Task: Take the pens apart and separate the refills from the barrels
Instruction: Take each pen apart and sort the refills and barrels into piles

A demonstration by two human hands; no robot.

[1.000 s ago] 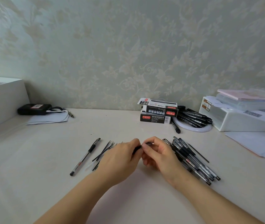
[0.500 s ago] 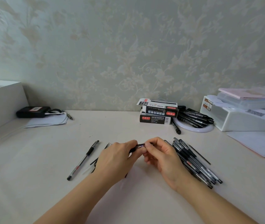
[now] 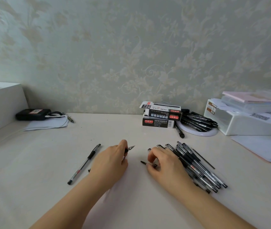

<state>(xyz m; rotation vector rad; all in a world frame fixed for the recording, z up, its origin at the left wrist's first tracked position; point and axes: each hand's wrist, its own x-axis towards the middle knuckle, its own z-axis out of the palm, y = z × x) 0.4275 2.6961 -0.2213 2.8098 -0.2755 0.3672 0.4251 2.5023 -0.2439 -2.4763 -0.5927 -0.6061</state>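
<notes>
The left hand (image 3: pixel 110 160) sits at centre frame, fingers curled around a pen part whose metal tip (image 3: pixel 131 148) projects up and to the right past the fingertips. The rest of that part is hidden under the hand.

The right hand (image 3: pixel 163 162) sits just right of centre, apart from the left hand. Its thumb and fingers pinch a short dark piece (image 3: pixel 148 164) that points left from the fingertips, low over the table (image 3: pixel 131 204). Whether this piece is a refill or a barrel section cannot be told.

A pile of pens (image 3: pixel 199 164) lies directly right of the right hand, touching its back edge and running toward the lower right of the frame. 1 single refill (image 3: pixel 203 158) lies along the pile's right side.

1 whole pen (image 3: pixel 84 164) lies diagonally left of the left hand, apart from it.

In the upper right, 2 stacked pen boxes (image 3: pixel 160 115) stand beside a white dish of black pens (image 3: pixel 197 122).
</notes>
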